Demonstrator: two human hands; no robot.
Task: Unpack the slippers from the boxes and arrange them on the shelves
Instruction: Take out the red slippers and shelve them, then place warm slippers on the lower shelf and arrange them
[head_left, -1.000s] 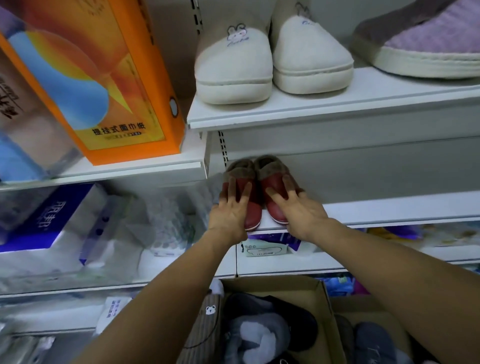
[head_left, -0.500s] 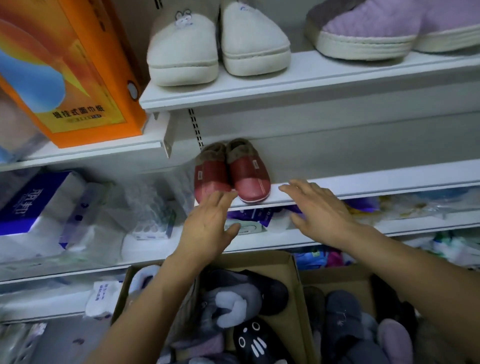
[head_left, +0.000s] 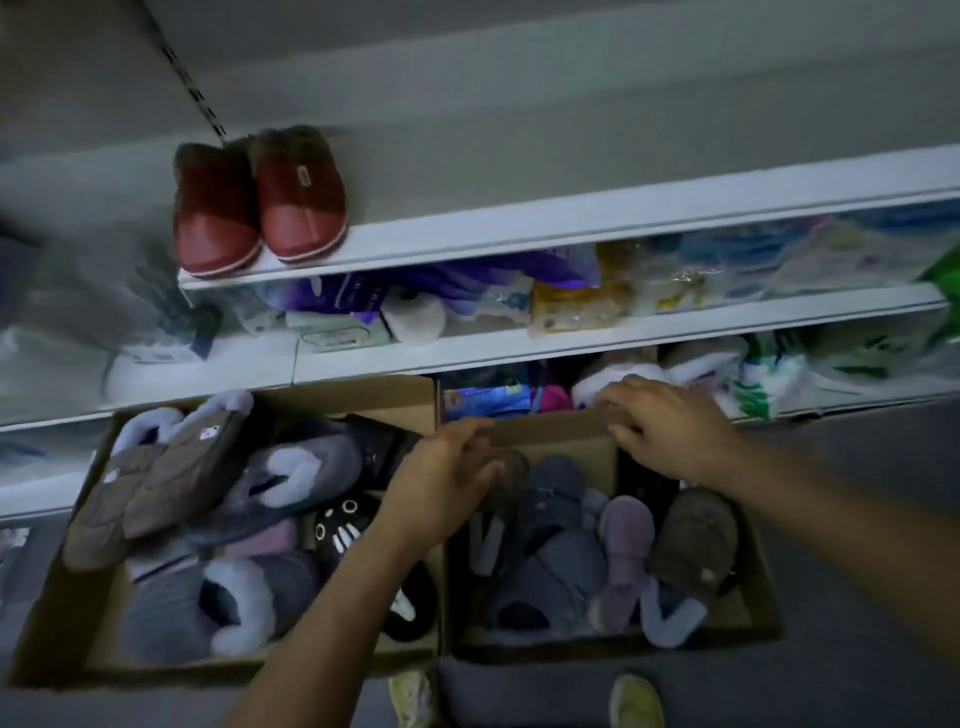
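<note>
From my remote seat, the white shelves fill the upper view. The upper shelf (head_left: 571, 223) carries one pair of red slippers (head_left: 260, 208) at its left end, side by side with toes toward me. The lower shelf (head_left: 623, 338) is crowded with wrapped packages (head_left: 571, 296).

Below them two open cardboard boxes stand side by side on the floor, touching. The left box (head_left: 47, 639) is heaped with slippers, including a brown pair (head_left: 156, 483) leaning on its left side and a black slipper (head_left: 343, 525) with white markings near the middle. The right box (head_left: 763, 597) holds grey-blue ones and a lilac slipper (head_left: 626, 540).

My right hand (head_left: 670, 431) has its fingers bent over the far rim of the right box, gripping the cardboard. My left hand (head_left: 447, 483) hangs over the seam between the boxes with its fingers curled. Blur keeps me from telling whether it holds anything.
</note>
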